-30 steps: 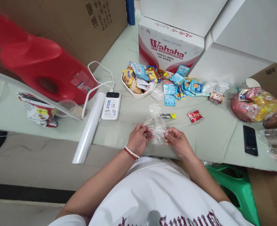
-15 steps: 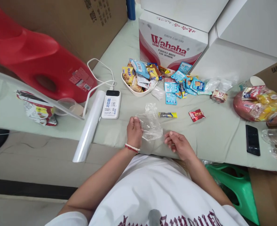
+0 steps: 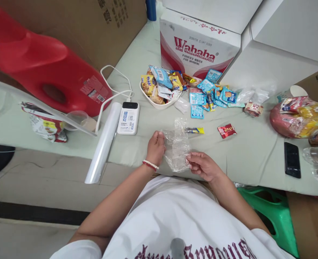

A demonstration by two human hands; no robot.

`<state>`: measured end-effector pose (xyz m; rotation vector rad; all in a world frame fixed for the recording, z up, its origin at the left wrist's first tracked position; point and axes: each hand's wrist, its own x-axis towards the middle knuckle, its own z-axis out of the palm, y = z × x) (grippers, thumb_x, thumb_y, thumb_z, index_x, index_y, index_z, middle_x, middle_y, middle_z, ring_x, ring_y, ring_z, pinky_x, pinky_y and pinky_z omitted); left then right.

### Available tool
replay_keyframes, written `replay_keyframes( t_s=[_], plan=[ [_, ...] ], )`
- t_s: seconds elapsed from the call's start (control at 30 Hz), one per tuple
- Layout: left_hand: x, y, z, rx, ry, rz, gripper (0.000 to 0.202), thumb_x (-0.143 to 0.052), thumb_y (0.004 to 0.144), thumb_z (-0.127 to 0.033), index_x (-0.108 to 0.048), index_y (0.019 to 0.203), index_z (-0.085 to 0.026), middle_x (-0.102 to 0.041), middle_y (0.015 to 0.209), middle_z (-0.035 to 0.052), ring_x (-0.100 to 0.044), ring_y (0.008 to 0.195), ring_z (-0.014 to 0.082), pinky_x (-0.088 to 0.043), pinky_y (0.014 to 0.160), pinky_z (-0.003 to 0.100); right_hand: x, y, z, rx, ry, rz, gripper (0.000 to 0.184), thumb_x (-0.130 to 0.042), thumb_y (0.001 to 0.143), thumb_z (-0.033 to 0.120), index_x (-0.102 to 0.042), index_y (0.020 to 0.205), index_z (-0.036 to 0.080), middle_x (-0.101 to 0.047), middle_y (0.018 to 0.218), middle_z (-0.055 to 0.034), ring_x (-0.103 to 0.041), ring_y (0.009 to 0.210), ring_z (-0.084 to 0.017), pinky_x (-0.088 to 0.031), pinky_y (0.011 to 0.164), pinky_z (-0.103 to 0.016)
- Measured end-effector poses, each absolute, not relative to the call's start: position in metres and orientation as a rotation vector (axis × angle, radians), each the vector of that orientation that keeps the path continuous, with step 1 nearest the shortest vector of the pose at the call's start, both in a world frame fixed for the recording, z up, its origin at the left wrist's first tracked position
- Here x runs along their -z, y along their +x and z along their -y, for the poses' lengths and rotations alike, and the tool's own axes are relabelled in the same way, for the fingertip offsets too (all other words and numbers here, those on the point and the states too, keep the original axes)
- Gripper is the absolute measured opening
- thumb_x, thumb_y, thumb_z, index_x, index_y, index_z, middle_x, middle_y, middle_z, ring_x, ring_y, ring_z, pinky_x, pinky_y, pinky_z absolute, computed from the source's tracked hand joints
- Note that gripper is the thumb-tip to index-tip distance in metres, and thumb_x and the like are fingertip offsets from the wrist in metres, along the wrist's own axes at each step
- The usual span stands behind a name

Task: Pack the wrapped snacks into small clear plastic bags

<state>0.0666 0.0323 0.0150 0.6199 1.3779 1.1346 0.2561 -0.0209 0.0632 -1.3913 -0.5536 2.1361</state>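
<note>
The left hand (image 3: 155,148) and right hand (image 3: 202,166) pinched opposite edges of a crumpled clear plastic bag (image 3: 177,146) above the pale green cloth-covered table (image 3: 245,151). The thin film risked tearing or slipping if pulled unevenly.

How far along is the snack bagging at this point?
Done: nothing looks packed; the clear bag appears empty. In hand: the left hand and right hand hold the bag by its sides, just above the cloth. Left: the yellow bar and red packet lie loose beyond it, and the bowl and the blue packets beside it are still piled up.
</note>
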Motion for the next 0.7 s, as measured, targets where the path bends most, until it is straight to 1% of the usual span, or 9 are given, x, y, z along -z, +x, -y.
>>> replay_keyframes(
  t_s=[0.07, 0.13, 0.2, 0.27, 0.33, 0.4, 0.43, 0.57, 0.7],
  plan=[
    [-0.016, 0.064, -0.033, -1.067, 0.693, -1.402, 0.041, -0.063, 0.095, -0.053, -0.051, 0.072, -0.022, -0.044, 0.066, -0.0047, -0.032, 0.051, 0.0093, -0.025, 0.045, 0.023, -0.06, 0.263, 0.027, -2.178, -1.41, 0.589, 0.04, -0.085, 0.066, 0.05, -0.061, 0.067, 0.018, -0.055, 0.058, 0.0035, -0.03, 0.046, -0.005, -0.016, 0.04, -0.018],
    [-0.016, 0.063, -0.031, -1.064, 0.768, -1.421, 0.039, -0.065, 0.095, -0.048, -0.05, 0.069, -0.022, -0.045, 0.065, -0.0038, -0.036, 0.056, 0.0119, -0.03, 0.051, 0.024, -0.054, 0.268, 0.036, -2.129, -1.489, 0.783, 0.038, -0.082, 0.07, 0.051, -0.063, 0.066, 0.018, -0.056, 0.058, 0.0024, -0.034, 0.047, -0.006, -0.02, 0.041, -0.019],
    [-0.015, 0.062, -0.027, -1.098, 0.875, -1.45, 0.039, -0.067, 0.095, -0.042, -0.048, 0.067, -0.022, -0.045, 0.064, -0.0032, -0.038, 0.061, 0.014, -0.032, 0.057, 0.025, -0.049, 0.273, 0.043, -1.953, -1.581, 1.041, 0.034, -0.079, 0.075, 0.05, -0.068, 0.07, 0.018, -0.06, 0.063, 0.0012, -0.041, 0.053, -0.009, -0.028, 0.044, -0.02],
    [-0.014, 0.061, -0.023, -1.108, 1.003, -1.485, 0.038, -0.065, 0.097, -0.038, -0.045, 0.068, -0.022, -0.044, 0.064, -0.0033, -0.038, 0.063, 0.0151, -0.031, 0.06, 0.027, -0.047, 0.279, 0.046, -1.75, -1.644, 1.159, 0.033, -0.076, 0.079, 0.052, -0.071, 0.078, 0.019, -0.064, 0.07, 0.0005, -0.045, 0.056, -0.01, -0.032, 0.048, -0.022],
    [-0.014, 0.062, -0.019, -1.089, 1.116, -1.519, 0.036, -0.061, 0.099, -0.035, -0.044, 0.07, -0.023, -0.043, 0.064, -0.0037, -0.038, 0.063, 0.0155, -0.029, 0.063, 0.028, -0.047, 0.283, 0.045, -1.611, -1.688, 1.106, 0.039, -0.07, 0.084, 0.059, -0.071, 0.084, 0.02, -0.066, 0.075, 0.0001, -0.043, 0.053, -0.01, -0.032, 0.047, -0.024],
    [-0.014, 0.064, -0.016, -1.067, 1.176, -1.546, 0.034, -0.058, 0.101, -0.033, -0.043, 0.072, -0.023, -0.043, 0.064, -0.0041, -0.039, 0.063, 0.0157, -0.029, 0.064, 0.028, -0.047, 0.282, 0.041, -1.525, -1.707, 1.051, 0.046, -0.064, 0.087, 0.066, -0.068, 0.083, 0.02, -0.064, 0.074, 0.0002, -0.041, 0.051, -0.01, -0.03, 0.046, -0.025],
    [-0.015, 0.065, -0.014, -1.058, 1.191, -1.555, 0.032, -0.056, 0.101, -0.033, -0.043, 0.073, -0.023, -0.043, 0.065, -0.0042, -0.04, 0.063, 0.0159, -0.03, 0.064, 0.028, -0.047, 0.279, 0.039, -1.485, -1.707, 1.055, 0.047, -0.064, 0.087, 0.067, -0.067, 0.082, 0.021, -0.063, 0.072, 0.0006, -0.041, 0.051, -0.011, -0.03, 0.047, -0.025],
    [-0.016, 0.065, -0.012, -1.066, 1.232, -1.57, 0.03, -0.052, 0.103, -0.032, -0.043, 0.076, -0.024, -0.044, 0.065, -0.0044, -0.041, 0.062, 0.0164, -0.03, 0.065, 0.028, -0.04, 0.265, 0.035, -1.328, -1.691, 1.17, 0.038, -0.069, 0.086, 0.059, -0.067, 0.082, 0.022, -0.058, 0.068, 0.0018, -0.042, 0.056, -0.013, -0.033, 0.051, -0.025],
    [-0.017, 0.06, -0.013, -1.091, 1.21, -1.622, 0.03, -0.054, 0.101, -0.032, -0.043, 0.075, -0.025, -0.044, 0.064, -0.0045, -0.041, 0.062, 0.017, -0.029, 0.065, 0.029, -0.036, 0.267, 0.037, -1.222, -1.682, 1.223, 0.033, -0.062, 0.094, 0.054, -0.066, 0.086, 0.023, -0.061, 0.073, 0.0008, -0.045, 0.058, -0.014, -0.035, 0.053, -0.026]
  ],
)
